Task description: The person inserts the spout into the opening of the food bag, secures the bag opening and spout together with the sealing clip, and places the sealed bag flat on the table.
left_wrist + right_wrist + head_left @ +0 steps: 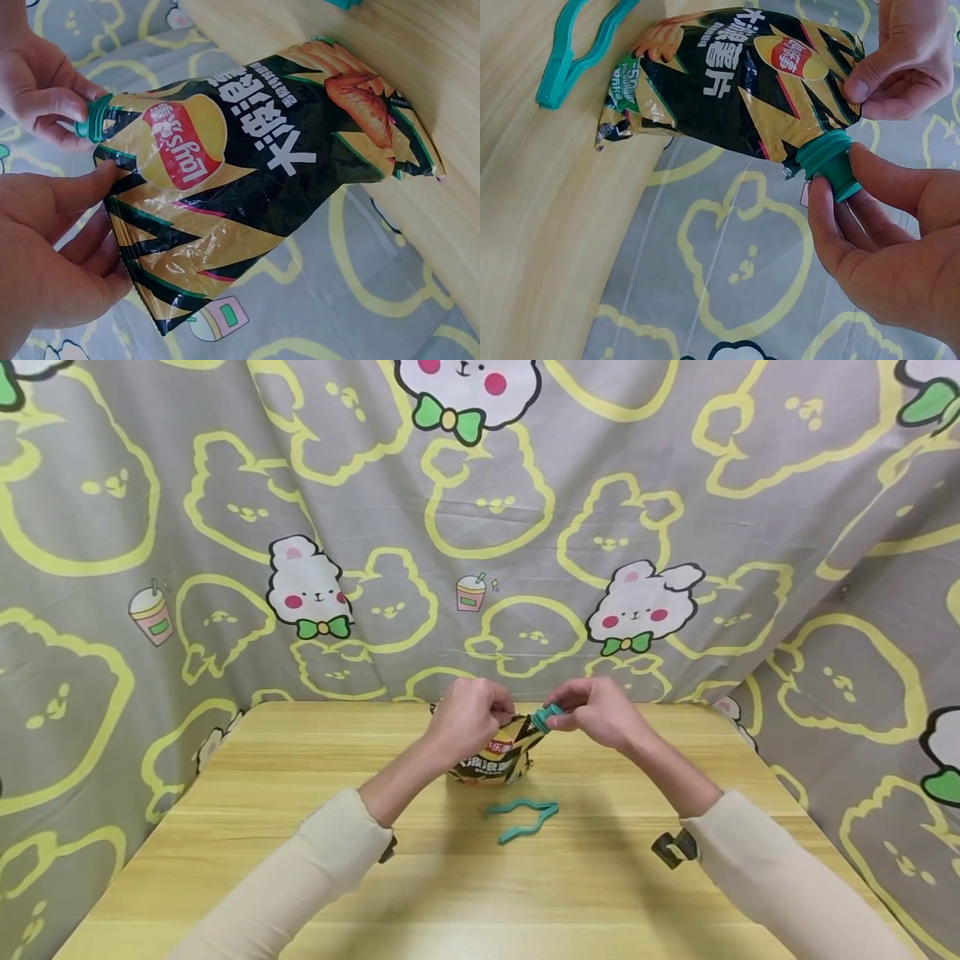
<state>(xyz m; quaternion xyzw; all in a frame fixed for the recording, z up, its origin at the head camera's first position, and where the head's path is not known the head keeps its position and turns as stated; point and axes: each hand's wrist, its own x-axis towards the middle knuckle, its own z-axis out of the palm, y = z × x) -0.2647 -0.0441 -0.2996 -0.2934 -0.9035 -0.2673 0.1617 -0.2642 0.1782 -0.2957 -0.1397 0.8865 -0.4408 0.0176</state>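
A black and gold potato chip bag [491, 767] stands on the table, its top tipped toward the far side. My left hand [465, 718] pinches the bag's top edge between thumb and fingers, as the left wrist view shows. With thumb and fingertips, my right hand [900, 232] grips a green threaded spout [829, 163] at the other corner of that edge. The spout's ridged end sits right at the bag's corner and overlaps it in the right wrist view. On the table, nearer to me than the bag, lies a green V-shaped clip [551, 811], its arms spread.
The light wooden table [315, 852] ends just behind the bag. A grey curtain [390, 527] with yellow outlines and cartoon rabbits hangs along the back and both sides. A dark wrist mount [675, 848] shows below the right sleeve.
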